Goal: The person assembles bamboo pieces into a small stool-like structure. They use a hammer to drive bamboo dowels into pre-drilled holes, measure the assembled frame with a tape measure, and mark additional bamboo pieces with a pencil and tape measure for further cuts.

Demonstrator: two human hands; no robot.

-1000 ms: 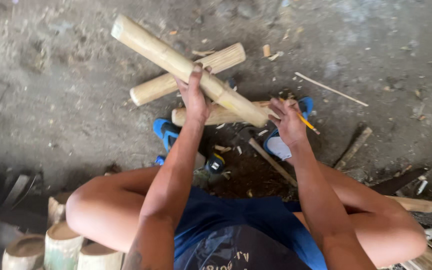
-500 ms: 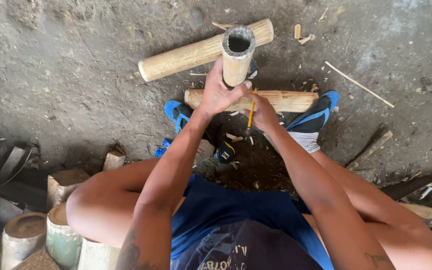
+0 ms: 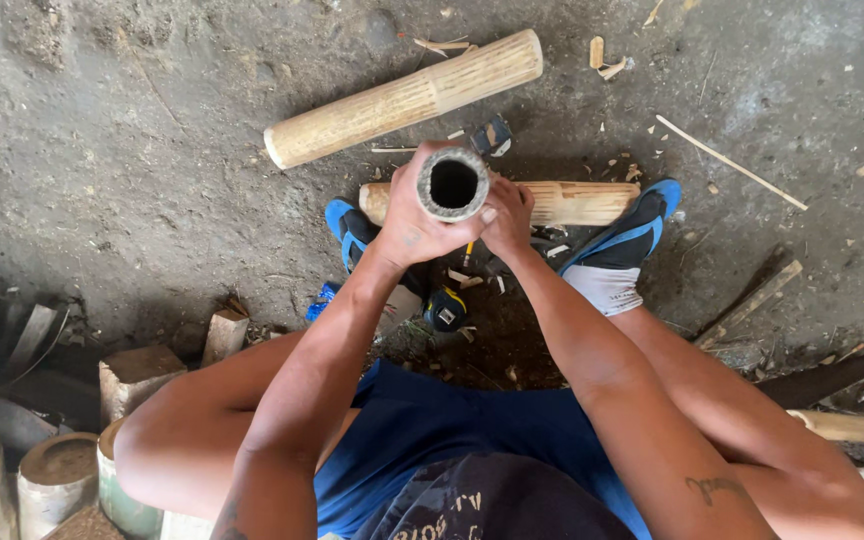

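Three bamboo pieces are seen in front of the squatting person: one hollow bamboo tube (image 3: 453,184) stood on end, so that its dark, empty bore is looked straight into, one long bamboo length (image 3: 404,98) lying slantwise on the dirt floor (image 3: 132,150) beyond it, and one shorter bamboo length (image 3: 562,202) lying crosswise just behind the hands, between the two blue sandals (image 3: 617,245). The tube is grasped by both hands: the left hand (image 3: 407,225) is wrapped about its near side, and the right hand (image 3: 508,215) is closed against its other side, with a yellow pencil (image 3: 468,252) glimpsed just beneath the hands. One tape measure (image 3: 445,308) is lying on the ground between the feet, and thin splinters (image 3: 730,162) are scattered to the right. Compared with half a second earlier, the tube is held lower and more squarely end-on, and the right hand, then set lower behind it, has been brought up onto it. Several cut bamboo sections (image 3: 57,470) are stood at the lower left; their contents cannot be told.
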